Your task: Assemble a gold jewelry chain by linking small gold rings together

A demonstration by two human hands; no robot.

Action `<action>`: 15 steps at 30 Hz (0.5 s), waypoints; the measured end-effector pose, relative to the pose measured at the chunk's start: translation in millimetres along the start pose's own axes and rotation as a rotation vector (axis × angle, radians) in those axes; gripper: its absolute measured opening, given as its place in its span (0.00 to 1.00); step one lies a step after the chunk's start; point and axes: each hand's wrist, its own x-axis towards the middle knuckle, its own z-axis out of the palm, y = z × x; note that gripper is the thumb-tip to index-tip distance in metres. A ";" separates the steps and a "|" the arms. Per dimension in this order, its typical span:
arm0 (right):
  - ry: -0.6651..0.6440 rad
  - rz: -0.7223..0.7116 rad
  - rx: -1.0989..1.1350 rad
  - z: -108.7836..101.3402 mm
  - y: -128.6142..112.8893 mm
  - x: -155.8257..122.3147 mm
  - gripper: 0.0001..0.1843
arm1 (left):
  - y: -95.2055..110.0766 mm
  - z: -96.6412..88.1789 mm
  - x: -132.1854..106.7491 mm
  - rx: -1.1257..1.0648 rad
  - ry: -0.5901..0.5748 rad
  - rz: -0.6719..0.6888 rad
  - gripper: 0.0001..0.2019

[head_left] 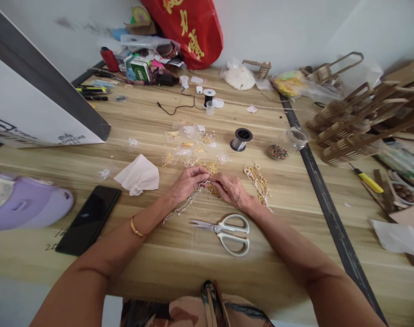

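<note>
My left hand (190, 182) is closed in a pinch on a silver chain (185, 203) that trails down to the tabletop below it. Close beside it, my right hand (232, 190) pinches too, its fingertips meeting the left ones; whatever lies in them is too small to make out. Behind the fingers is a heap of gold beads (211, 169). Gold and silver chains (259, 184) lie to the right of my right hand. Below both hands rest white-handled scissors (232, 232), blades pointing left.
Small bags of beads (188, 144) and a wire spool (241, 139) lie beyond my hands. At left are a crumpled tissue (139, 176), a black phone (88, 220) and a purple container (40, 204). A jar of beads (278, 152) and woven baskets (346, 131) stand right.
</note>
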 end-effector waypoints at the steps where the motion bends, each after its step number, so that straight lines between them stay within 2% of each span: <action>1: 0.002 0.000 0.000 0.1 0.3 -0.1 0.06 | 0.1 -0.1 -0.1 0.018 0.002 0.008 0.10; 9: -0.013 0.053 -0.033 -1.5 2.7 0.1 0.06 | -0.7 -3.4 1.3 0.230 0.037 0.101 0.09; 15: -0.005 0.054 -0.021 -4.8 1.3 4.0 0.06 | 0.2 -4.6 1.0 0.343 0.022 0.124 0.08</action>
